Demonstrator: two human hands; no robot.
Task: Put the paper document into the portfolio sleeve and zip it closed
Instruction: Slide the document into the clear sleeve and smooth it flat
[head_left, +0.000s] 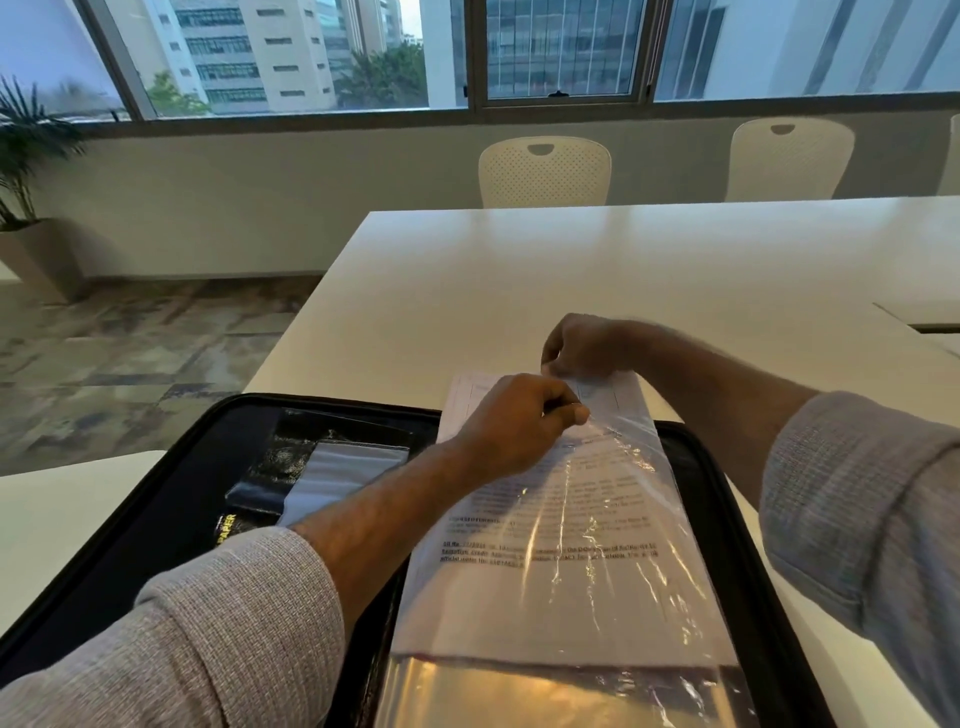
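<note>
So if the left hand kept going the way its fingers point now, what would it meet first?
The left hand points right and slightly away, pinching the clear plastic sleeve at its far end. Going straight on, it would likely meet the right hand first, which holds the same end just beyond it, though depth is hard to judge.

Wide bare bench (597, 270) lay open at twelve o'clock, right out to the two white chairs (544, 171). At six the open black case (171, 499) filled the near edge, its raised rim barring low passes; both forearms crossed above it toward the clear sleeve (597, 519).
</note>
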